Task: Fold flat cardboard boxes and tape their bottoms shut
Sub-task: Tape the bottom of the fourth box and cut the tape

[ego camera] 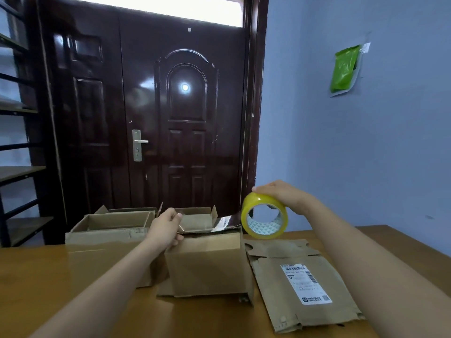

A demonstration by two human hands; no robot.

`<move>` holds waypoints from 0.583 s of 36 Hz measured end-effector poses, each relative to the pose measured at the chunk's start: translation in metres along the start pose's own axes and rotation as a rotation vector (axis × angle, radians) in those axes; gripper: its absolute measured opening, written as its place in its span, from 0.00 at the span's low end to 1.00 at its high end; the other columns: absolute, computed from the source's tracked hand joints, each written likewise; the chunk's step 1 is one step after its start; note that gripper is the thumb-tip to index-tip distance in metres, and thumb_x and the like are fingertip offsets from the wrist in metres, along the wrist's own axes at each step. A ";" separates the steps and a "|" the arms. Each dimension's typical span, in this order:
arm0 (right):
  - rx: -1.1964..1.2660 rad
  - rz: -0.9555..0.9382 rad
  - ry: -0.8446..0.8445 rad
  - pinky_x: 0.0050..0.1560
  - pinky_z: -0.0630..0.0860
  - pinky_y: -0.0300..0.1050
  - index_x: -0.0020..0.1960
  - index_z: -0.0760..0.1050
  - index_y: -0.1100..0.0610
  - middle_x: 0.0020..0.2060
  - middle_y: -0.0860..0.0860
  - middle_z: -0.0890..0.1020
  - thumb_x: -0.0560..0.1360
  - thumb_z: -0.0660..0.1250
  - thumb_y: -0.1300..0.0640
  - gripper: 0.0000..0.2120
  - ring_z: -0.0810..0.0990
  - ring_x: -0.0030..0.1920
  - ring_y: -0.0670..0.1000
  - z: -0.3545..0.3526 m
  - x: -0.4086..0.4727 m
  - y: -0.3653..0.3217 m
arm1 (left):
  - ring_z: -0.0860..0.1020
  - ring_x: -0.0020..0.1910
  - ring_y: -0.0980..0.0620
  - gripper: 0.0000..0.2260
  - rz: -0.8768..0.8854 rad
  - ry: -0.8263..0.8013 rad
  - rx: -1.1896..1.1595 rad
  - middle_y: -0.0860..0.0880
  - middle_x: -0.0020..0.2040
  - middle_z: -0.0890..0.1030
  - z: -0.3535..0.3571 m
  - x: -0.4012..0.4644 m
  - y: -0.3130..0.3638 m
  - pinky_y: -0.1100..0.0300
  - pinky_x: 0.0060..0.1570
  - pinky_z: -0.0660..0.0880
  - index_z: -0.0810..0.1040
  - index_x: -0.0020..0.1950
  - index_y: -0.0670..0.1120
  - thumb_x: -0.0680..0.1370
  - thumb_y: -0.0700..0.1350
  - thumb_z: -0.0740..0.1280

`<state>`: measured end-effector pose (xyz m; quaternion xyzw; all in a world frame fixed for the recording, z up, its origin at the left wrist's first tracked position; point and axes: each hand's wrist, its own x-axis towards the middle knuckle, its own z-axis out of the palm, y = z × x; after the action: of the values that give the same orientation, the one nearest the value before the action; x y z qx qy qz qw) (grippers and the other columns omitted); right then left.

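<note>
Right hand (283, 195) curls over the top of a yellow tape roll (264, 217), held on edge just above the table (48, 276) beside the middle box (207, 262); a clear strip of tape (219, 224) runs from the roll across that box's top to the left hand (166, 228), whose thumb and fingers pinch its free end at the box's left edge. The box stands on the table between an open-topped box (107, 236) on its left and a flat box (300, 289) with a white label (306, 284) on its right — two more open boxes sit behind, before a dark door (170, 118).

Matt cardboard box (207, 262), glossy tape roll (264, 217), wood table (48, 276)
</note>
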<state>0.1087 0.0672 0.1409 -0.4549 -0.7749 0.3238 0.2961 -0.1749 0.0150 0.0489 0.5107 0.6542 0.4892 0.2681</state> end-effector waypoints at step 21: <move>0.311 0.415 -0.298 0.50 0.79 0.59 0.58 0.71 0.61 0.51 0.66 0.82 0.81 0.55 0.44 0.20 0.83 0.42 0.63 0.050 0.001 0.009 | 0.79 0.35 0.48 0.16 -0.150 0.001 -0.100 0.38 0.45 0.83 0.010 -0.004 -0.003 0.58 0.35 0.77 0.64 0.65 0.38 0.84 0.47 0.49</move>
<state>0.0750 0.0602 0.1038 -0.5002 -0.6416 0.5553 0.1727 -0.1657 0.0146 0.0418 0.4461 0.6656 0.4998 0.3289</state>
